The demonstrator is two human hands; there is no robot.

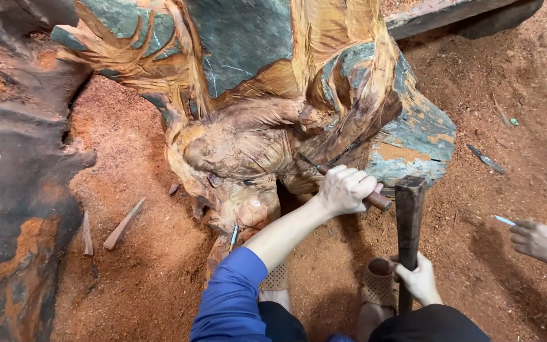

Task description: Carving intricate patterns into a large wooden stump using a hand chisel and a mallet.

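Currently the left hand point(347, 189) is clenched round a chisel point(349, 183), tip set vs the carving point(248, 152) just above the knuckles. Right hand point(420, 280) grips a dark wooden mallet point(409, 218) by the handle, head raised just right of the chisel butt, not touching it.

Progress, judging by looks: the carving is well roughed out w/ wings, body and folds shaped. Blue-grey uncut faces remain up top and on the block right of the left hand, so plenty seems left.

Further right, another person's hand point(542, 242) lies near a small blade point(503, 220). Below the hands: two sandalled feet point(375, 288). Floor point(159, 253) is thick red sawdust w/ wood slivers point(121, 225) off to the left; a dark slab point(14, 158) stands far left.
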